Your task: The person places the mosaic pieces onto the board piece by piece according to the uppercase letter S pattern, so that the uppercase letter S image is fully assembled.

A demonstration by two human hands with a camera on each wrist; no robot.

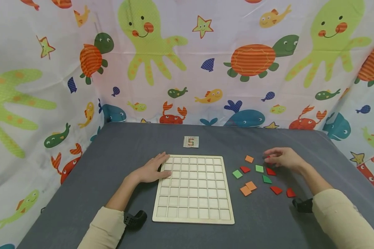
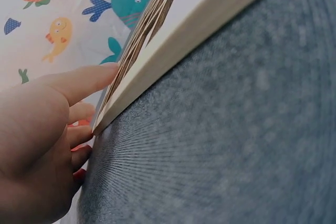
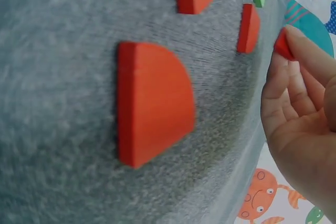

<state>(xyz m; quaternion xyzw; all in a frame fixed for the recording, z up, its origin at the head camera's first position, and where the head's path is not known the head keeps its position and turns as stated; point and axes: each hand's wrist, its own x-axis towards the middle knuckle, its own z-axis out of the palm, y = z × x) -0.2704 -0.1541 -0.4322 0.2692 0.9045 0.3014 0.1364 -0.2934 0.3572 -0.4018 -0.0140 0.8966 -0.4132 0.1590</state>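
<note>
A pale wooden grid board (image 1: 193, 220) lies flat on the dark grey cloth, its square cells bare. My left hand (image 1: 151, 169) rests at its upper left edge; in the left wrist view the thumb lies on the rim of the board (image 2: 152, 69) and the other fingers are beside its corner. To the right of the loose tiles, my right hand (image 1: 285, 159) pinches a small red tile (image 3: 284, 45) between thumb and fingertips, above the cloth. Beneath and near it lie red tiles (image 1: 276, 190), green tiles (image 1: 259, 168) and orange tiles (image 1: 245, 191).
A small card (image 1: 191, 141) with a coloured S-like pattern on a grid lies beyond the board. The grey cloth (image 1: 137, 138) covers the table. A curtain (image 1: 180, 52) printed with sea animals hangs at the back and both sides.
</note>
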